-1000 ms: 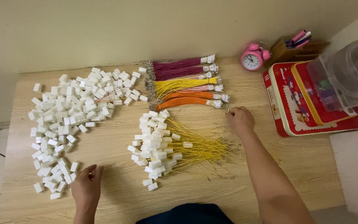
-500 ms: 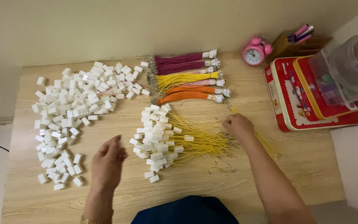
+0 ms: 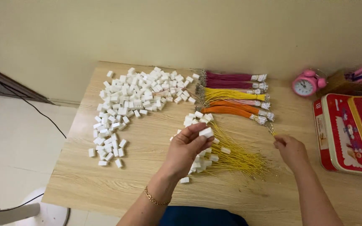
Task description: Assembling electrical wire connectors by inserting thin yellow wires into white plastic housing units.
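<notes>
My left hand (image 3: 186, 147) is raised over the middle of the wooden table (image 3: 147, 184) and pinches a small white plastic connector (image 3: 206, 132) between thumb and fingers. My right hand (image 3: 290, 150) pinches the tip of a thin yellow wire (image 3: 270, 130) just below the orange bundle. Between the hands lies a pile of yellow wires with white connectors fitted (image 3: 235, 157). A large spread of loose white connectors (image 3: 126, 104) covers the table's left part. Bundles of dark red, yellow, pink and orange wires (image 3: 235, 95) lie at the back.
A pink alarm clock (image 3: 306, 85) stands at the back right beside a wooden holder with pens (image 3: 357, 79). A red tin box (image 3: 348, 134) sits at the right edge. A black cable (image 3: 34, 113) runs over the floor on the left.
My left hand has come from the loose connectors at the front left to the middle, now holding a white connector. My right hand has drawn a yellow wire out of the bundles.
</notes>
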